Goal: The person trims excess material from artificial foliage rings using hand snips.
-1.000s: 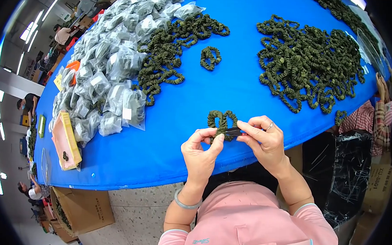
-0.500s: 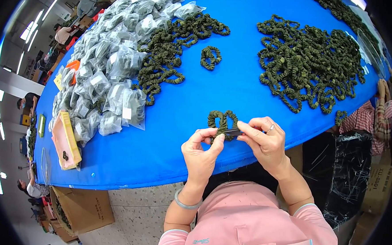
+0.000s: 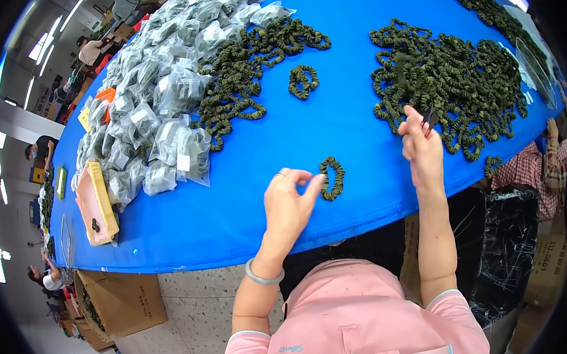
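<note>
My left hand [image 3: 288, 201] is over the blue table near its front edge, thumb and forefinger brought together at the side of a dark green ruched scrunchie [image 3: 340, 180]. The scrunchie forms an upright oval just right of the thumb tip. My right hand [image 3: 422, 149] is raised at the near edge of a large scrunchie pile [image 3: 455, 86], closed on small dark thread snips [image 3: 427, 119] with a reddish part; the hand partly hides them. A blurred dark green scrunchie [image 3: 405, 63] shows above the pile's left side. Another scrunchie [image 3: 302, 82] lies alone farther back.
Clear bags with white labels [image 3: 173, 88] are heaped at the left beside a smaller scrunchie pile [image 3: 234, 84]. A yellow-rimmed pink tray [image 3: 105, 209] stands at the left front. A person in a checked sleeve [image 3: 521, 169] is at the right. Cardboard box [image 3: 123, 306] below left.
My right hand has moved away from my left, up and right to the large pile, with the snips. One of two scrunchies between my hands is gone from there; one stays by my left hand.
</note>
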`<state>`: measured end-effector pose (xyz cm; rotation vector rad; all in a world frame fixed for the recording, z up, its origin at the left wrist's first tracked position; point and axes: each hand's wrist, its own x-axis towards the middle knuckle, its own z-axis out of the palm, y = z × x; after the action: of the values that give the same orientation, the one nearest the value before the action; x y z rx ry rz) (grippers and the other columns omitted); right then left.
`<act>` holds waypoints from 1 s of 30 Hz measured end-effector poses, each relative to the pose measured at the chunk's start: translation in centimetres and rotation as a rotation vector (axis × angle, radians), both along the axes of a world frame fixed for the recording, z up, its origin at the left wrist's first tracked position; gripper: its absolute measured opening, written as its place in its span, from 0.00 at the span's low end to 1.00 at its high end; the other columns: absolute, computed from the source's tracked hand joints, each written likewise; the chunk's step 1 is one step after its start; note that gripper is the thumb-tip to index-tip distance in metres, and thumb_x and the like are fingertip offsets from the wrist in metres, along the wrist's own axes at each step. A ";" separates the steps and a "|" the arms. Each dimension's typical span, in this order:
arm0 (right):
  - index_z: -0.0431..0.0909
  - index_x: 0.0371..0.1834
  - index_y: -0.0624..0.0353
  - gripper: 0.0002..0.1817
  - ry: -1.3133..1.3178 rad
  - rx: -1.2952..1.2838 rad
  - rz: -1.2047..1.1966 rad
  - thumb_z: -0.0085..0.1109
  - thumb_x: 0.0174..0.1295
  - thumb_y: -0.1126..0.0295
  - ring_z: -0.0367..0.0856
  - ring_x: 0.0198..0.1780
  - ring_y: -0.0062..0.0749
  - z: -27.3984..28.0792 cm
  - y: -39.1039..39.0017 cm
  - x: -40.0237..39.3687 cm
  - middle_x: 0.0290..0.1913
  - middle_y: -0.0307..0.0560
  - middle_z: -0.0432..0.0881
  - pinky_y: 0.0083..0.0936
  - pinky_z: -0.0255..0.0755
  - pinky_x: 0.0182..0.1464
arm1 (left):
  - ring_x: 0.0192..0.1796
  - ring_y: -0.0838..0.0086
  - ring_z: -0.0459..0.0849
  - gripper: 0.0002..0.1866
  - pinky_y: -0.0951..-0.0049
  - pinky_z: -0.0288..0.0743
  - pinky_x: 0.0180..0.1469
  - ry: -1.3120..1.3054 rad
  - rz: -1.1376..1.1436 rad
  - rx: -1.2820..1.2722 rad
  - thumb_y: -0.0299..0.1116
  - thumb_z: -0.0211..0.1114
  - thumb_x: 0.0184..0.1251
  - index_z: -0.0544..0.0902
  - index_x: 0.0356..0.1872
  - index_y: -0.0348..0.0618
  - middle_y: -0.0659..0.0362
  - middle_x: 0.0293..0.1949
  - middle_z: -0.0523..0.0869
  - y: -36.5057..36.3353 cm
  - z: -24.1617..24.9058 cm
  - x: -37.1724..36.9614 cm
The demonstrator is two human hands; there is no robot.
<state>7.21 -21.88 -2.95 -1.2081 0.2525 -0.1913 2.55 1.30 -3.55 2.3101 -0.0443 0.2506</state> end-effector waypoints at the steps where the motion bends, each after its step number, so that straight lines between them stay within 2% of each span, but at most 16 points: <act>1: 0.80 0.49 0.62 0.14 -0.010 -0.019 0.055 0.60 0.61 0.70 0.70 0.24 0.13 0.0 0.1 -0.4 0.31 0.36 0.80 0.12 0.65 0.26 | 0.28 0.70 0.76 0.08 0.76 0.72 0.33 0.102 -0.011 0.103 0.22 0.70 0.49 0.83 0.32 0.40 0.61 0.24 0.80 0.0 0.0 0.0; 3: 0.80 0.50 0.61 0.16 -0.027 -0.256 0.153 0.60 0.62 0.66 0.59 0.18 0.09 0.2 2.8 -1.8 0.24 0.34 0.76 0.09 0.50 0.18 | 0.29 0.72 0.76 0.08 0.76 0.72 0.33 0.112 -0.015 0.100 0.23 0.70 0.50 0.83 0.33 0.40 0.62 0.24 0.80 -0.4 -0.3 0.0; 4: 0.80 0.50 0.61 0.16 -0.025 -0.255 0.152 0.60 0.62 0.66 0.59 0.18 0.09 -0.5 3.6 -2.5 0.24 0.34 0.76 0.09 0.50 0.18 | 0.29 0.73 0.76 0.07 0.77 0.72 0.32 0.123 -0.019 0.098 0.24 0.70 0.52 0.83 0.33 0.39 0.62 0.24 0.80 -0.7 -0.5 0.0; 6: 0.81 0.49 0.60 0.14 -0.178 -0.415 0.344 0.60 0.61 0.68 0.59 0.19 0.09 -2.1 4.8 -3.2 0.23 0.33 0.74 0.09 0.50 0.18 | 0.29 0.75 0.76 0.07 0.78 0.71 0.32 0.143 -0.026 0.095 0.26 0.70 0.54 0.82 0.33 0.38 0.62 0.25 0.80 -1.1 -0.7 -0.1; 7: 0.81 0.49 0.60 0.14 -0.179 -0.413 0.343 0.60 0.61 0.68 0.59 0.19 0.09 -2.1 5.2 -3.4 0.23 0.33 0.74 0.09 0.50 0.18 | 0.29 0.75 0.76 0.07 0.78 0.71 0.32 0.142 -0.027 0.097 0.26 0.70 0.54 0.82 0.33 0.38 0.62 0.25 0.80 -1.0 -0.6 -0.1; 11: 0.82 0.43 0.61 0.10 -0.135 -0.322 0.445 0.61 0.61 0.69 0.59 0.19 0.09 -2.1 6.4 -3.8 0.22 0.33 0.73 0.08 0.51 0.19 | 0.30 0.80 0.76 0.07 0.81 0.71 0.32 0.379 -0.145 -0.835 0.27 0.67 0.60 0.82 0.37 0.36 0.62 0.28 0.82 -0.3 -0.3 -1.2; 12: 0.82 0.43 0.61 0.10 -0.136 -0.321 0.444 0.61 0.61 0.69 0.59 0.19 0.09 -1.8 6.4 -3.8 0.22 0.33 0.73 0.08 0.51 0.19 | 0.30 0.80 0.76 0.07 0.81 0.71 0.32 0.378 -0.146 -0.834 0.27 0.67 0.60 0.82 0.37 0.36 0.62 0.28 0.82 -0.3 -0.1 -1.4; 16: 0.82 0.38 0.61 0.08 0.132 0.021 0.545 0.60 0.62 0.68 0.58 0.18 0.09 0.1 5.9 -3.8 0.21 0.34 0.73 0.08 0.50 0.19 | 0.32 0.82 0.76 0.08 0.83 0.71 0.34 0.470 -0.158 -1.073 0.27 0.66 0.63 0.83 0.41 0.35 0.60 0.32 0.84 -0.6 0.6 -2.1; 17: 0.82 0.38 0.61 0.08 0.132 0.020 0.545 0.60 0.62 0.68 0.58 0.18 0.09 0.1 5.9 -3.8 0.21 0.34 0.73 0.08 0.50 0.19 | 0.32 0.82 0.76 0.08 0.83 0.71 0.34 0.470 -0.158 -1.074 0.27 0.66 0.63 0.83 0.41 0.35 0.60 0.32 0.84 -0.6 0.6 -2.1; 21: 0.81 0.33 0.60 0.07 0.170 0.287 0.554 0.60 0.63 0.68 0.55 0.16 0.10 -0.2 5.8 -4.0 0.18 0.32 0.70 0.09 0.47 0.18 | 0.32 0.82 0.76 0.12 0.86 0.71 0.36 0.421 -0.170 -1.297 0.24 0.66 0.61 0.82 0.46 0.36 0.59 0.33 0.84 -0.8 0.4 -2.3; 22: 0.81 0.33 0.60 0.07 0.170 0.287 0.555 0.60 0.63 0.68 0.55 0.16 0.10 -0.4 5.9 -4.0 0.18 0.32 0.70 0.09 0.47 0.18 | 0.32 0.82 0.76 0.12 0.86 0.71 0.36 0.420 -0.169 -1.297 0.24 0.66 0.61 0.82 0.46 0.36 0.59 0.33 0.84 -0.8 0.3 -2.4; 26: 0.80 0.31 0.60 0.07 -0.017 -0.086 0.445 0.60 0.62 0.68 0.54 0.16 0.11 -0.9 6.5 -4.0 0.17 0.31 0.67 0.09 0.45 0.18 | 0.32 0.82 0.75 0.13 0.86 0.71 0.36 0.382 -0.100 -1.338 0.25 0.66 0.62 0.82 0.47 0.35 0.59 0.35 0.84 -0.7 -0.3 -2.8; 30: 0.80 0.30 0.60 0.05 0.108 0.011 0.518 0.62 0.59 0.71 0.55 0.17 0.12 1.1 5.9 -4.1 0.18 0.30 0.66 0.10 0.47 0.19 | 0.32 0.82 0.75 0.12 0.85 0.71 0.36 0.382 -0.097 -1.291 0.25 0.66 0.61 0.83 0.46 0.35 0.58 0.37 0.84 -0.7 0.0 -2.7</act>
<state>3.12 -15.94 -1.83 -1.2354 0.0280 0.3252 -0.20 0.56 -3.56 1.0305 0.1566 -0.1917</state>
